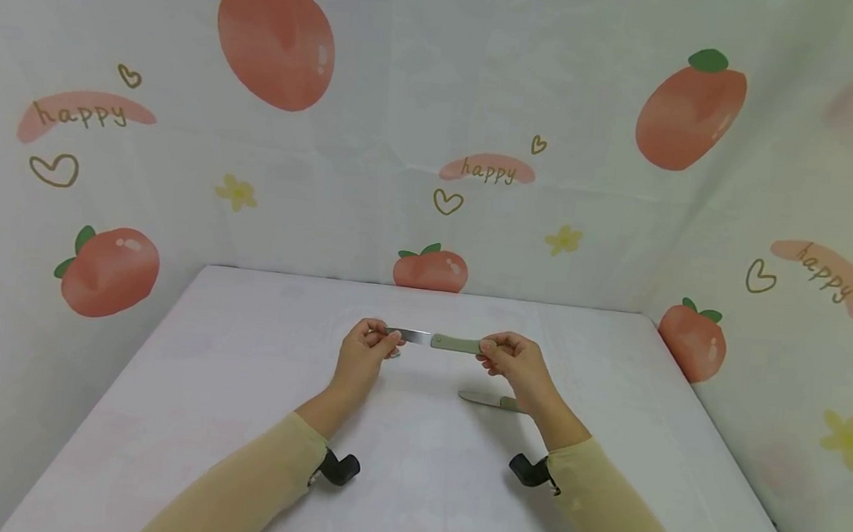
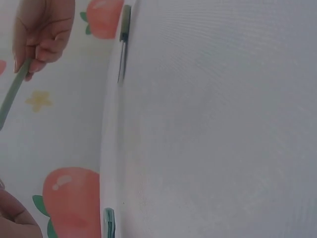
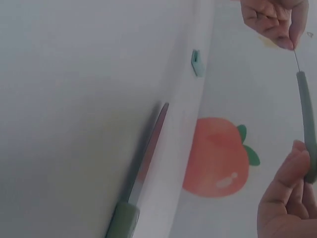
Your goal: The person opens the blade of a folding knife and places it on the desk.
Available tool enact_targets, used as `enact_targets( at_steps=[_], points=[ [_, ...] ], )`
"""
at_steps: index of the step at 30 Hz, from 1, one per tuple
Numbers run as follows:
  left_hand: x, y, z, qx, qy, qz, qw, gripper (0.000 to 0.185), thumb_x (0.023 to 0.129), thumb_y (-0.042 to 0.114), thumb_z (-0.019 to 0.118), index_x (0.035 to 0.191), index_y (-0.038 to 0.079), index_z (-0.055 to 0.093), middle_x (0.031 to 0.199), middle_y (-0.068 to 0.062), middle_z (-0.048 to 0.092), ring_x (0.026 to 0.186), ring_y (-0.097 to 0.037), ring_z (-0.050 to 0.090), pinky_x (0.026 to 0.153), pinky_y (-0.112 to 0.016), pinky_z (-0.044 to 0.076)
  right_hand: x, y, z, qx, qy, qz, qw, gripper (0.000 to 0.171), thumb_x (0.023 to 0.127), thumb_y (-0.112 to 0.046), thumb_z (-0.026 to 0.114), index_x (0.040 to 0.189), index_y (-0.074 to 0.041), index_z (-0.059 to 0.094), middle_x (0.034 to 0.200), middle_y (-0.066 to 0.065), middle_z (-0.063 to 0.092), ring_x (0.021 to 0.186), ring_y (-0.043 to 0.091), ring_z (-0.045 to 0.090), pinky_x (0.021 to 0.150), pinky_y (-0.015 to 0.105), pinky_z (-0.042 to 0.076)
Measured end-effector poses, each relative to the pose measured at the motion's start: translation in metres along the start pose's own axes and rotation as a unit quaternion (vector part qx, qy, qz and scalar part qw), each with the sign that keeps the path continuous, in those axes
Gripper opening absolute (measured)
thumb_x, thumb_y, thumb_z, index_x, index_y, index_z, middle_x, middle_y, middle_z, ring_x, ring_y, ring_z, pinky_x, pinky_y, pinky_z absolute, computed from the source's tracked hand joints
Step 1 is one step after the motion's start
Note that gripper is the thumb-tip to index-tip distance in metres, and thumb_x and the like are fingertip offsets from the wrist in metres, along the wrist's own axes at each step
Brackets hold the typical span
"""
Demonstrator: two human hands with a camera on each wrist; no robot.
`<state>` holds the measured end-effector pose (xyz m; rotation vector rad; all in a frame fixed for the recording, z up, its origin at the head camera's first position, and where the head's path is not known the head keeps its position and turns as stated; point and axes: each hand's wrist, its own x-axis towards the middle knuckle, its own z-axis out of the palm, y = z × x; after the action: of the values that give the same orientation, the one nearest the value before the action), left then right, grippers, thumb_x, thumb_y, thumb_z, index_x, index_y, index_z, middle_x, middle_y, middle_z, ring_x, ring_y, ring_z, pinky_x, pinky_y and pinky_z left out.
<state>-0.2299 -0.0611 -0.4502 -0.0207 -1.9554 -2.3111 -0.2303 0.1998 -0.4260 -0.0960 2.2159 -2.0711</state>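
The second knife on the table — its handle end — is hidden behind the right hand.

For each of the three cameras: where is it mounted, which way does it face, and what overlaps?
Head: worn high, facing forward and down at the table; both forearms, left hand, right hand holding a knife.
Left wrist: looks across at the right hand.
Right wrist: looks across at the left hand.
Shared: the second knife lying on the table.

A white counter is being enclosed on three sides by a pale backdrop cloth, which is being decorated with printed peaches, small yellow flowers, hearts and "happy" lettering. The scene is being lit evenly and softly.
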Motion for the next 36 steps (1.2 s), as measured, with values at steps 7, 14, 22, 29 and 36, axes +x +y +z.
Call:
enact_targets(
  at_steps=[7, 14, 22, 29, 36],
  points=[
    [-0.003, 0.004, -0.004, 0.035, -0.020, -0.025, 0.9989, 0.017, 0.095, 0.006, 0.068, 0.098, 0.001, 0.053, 0.087, -0.008, 0.074, 0.076, -0.016, 0.066, 0.077, -0.027, 0.053, -0.001, -0.002, -0.011, -0.031, -0.044, 0.021, 0.998, 0.026, 0.099, -0.015, 0.066, 0.112, 0.006, 0.062, 0.091, 0.006, 0.072, 0.087, 0.026, 0.064, 0.073, 0.028, 0.054],
    [-0.001, 0.003, -0.009, 0.043, -0.038, -0.054, 0.9969, 0.016, 0.096, 0.007, 0.068, 0.097, 0.001, 0.052, 0.088, -0.008, 0.074, 0.080, -0.018, 0.067, 0.079, -0.031, 0.054, -0.001, -0.004, -0.016, -0.056, -0.081, 0.027, 0.995, 0.028, 0.099, -0.015, 0.065, 0.114, 0.009, 0.063, 0.090, 0.006, 0.072, 0.083, 0.018, 0.062, 0.073, 0.027, 0.054],
    [0.005, 0.002, -0.011, 0.063, -0.065, -0.092, 0.9917, 0.015, 0.096, 0.007, 0.067, 0.101, 0.002, 0.053, 0.092, -0.009, 0.074, 0.079, -0.013, 0.065, 0.080, -0.029, 0.052, 0.002, 0.000, -0.020, -0.057, -0.087, 0.034, 0.994, 0.026, 0.099, -0.014, 0.064, 0.113, 0.008, 0.063, 0.089, 0.004, 0.071, 0.082, 0.015, 0.063, 0.073, 0.026, 0.054],
    [0.019, 0.002, -0.018, 0.118, -0.122, -0.113, 0.9789, 0.016, 0.099, 0.012, 0.064, 0.104, 0.000, 0.055, 0.104, -0.019, 0.072, 0.084, -0.013, 0.065, 0.081, -0.026, 0.050, 0.008, 0.004, -0.022, -0.054, -0.077, 0.033, 0.995, 0.029, 0.100, -0.012, 0.063, 0.115, 0.013, 0.062, 0.088, 0.004, 0.072, 0.081, 0.014, 0.063, 0.072, 0.026, 0.053],
    [0.035, 0.001, -0.026, 0.146, -0.093, -0.123, 0.9772, 0.018, 0.100, 0.014, 0.061, 0.109, -0.002, 0.058, 0.103, -0.016, 0.071, 0.084, -0.014, 0.064, 0.083, -0.027, 0.050, 0.012, 0.009, -0.022, -0.062, -0.059, 0.046, 0.995, 0.028, 0.099, -0.011, 0.063, 0.114, 0.012, 0.063, 0.086, 0.004, 0.072, 0.081, 0.016, 0.063, 0.072, 0.025, 0.054]
  ],
)
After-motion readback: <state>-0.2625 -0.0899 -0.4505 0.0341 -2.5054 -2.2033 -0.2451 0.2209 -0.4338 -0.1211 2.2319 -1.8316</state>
